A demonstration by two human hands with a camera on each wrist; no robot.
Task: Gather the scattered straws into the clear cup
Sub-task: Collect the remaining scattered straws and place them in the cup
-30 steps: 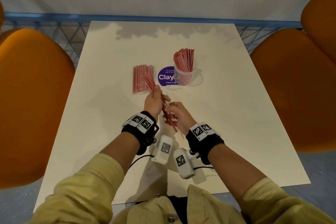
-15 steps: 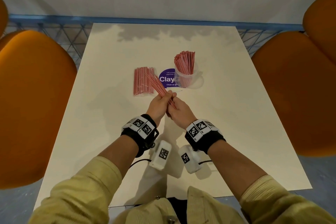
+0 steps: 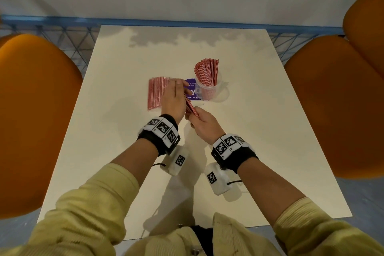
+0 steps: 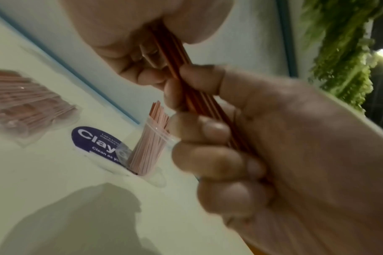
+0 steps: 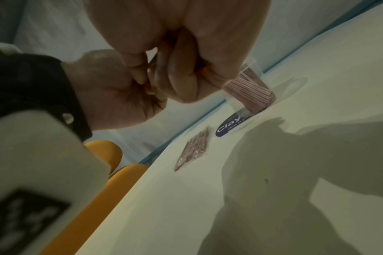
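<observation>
right hand grip: holds straw bundle, left hand steadies | axis far-left | clear cup far-right, nearer right hand

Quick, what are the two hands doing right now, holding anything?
Left hand: fingers curled round the bundle of red straws, gripping it.
Right hand: pinches the near end of the same bundle.

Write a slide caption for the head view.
Both hands grip a straw bundle near the straw-filled clear cup.
</observation>
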